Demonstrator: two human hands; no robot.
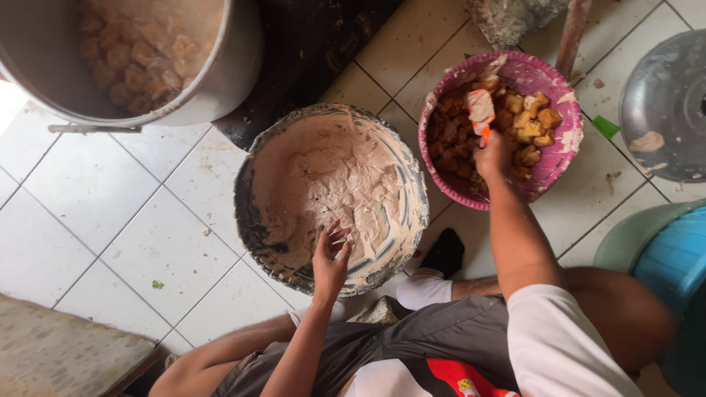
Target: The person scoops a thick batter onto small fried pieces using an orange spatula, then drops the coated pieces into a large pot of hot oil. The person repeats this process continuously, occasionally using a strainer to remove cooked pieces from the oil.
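The bowl sits on the tiled floor at the centre of the frame. It is round and wide, with a dark rim smeared in paste. The paste is pale pinkish-beige, thick and lumpy, and covers the bottom and inner wall, with scrape marks along the lower right side.

The basket stands to the upper right of the bowl, just beside it. It is pink, perforated and streaked with paste on its rim. It holds brown fried cubes, golden on the right side and darker on the left.

Left hand: positioned over the lower edge of the bowl, palm partly open, fingers loosely curled and slightly apart, coated in paste. It grips nothing; the fingertips are at the paste surface near the rim.

Right hand: extended into the basket, fingers closed around the handle of a spatula. The spatula has an orange handle and a blade coated in paste, pointing toward the top of the frame over the cubes.

A large metal pot at the upper left holds more brown cubes. A grey lid lies at the upper right edge. A blue and green tub stands at the right edge. The person sits at the bottom of the frame with knees spread on either side of the bowl.
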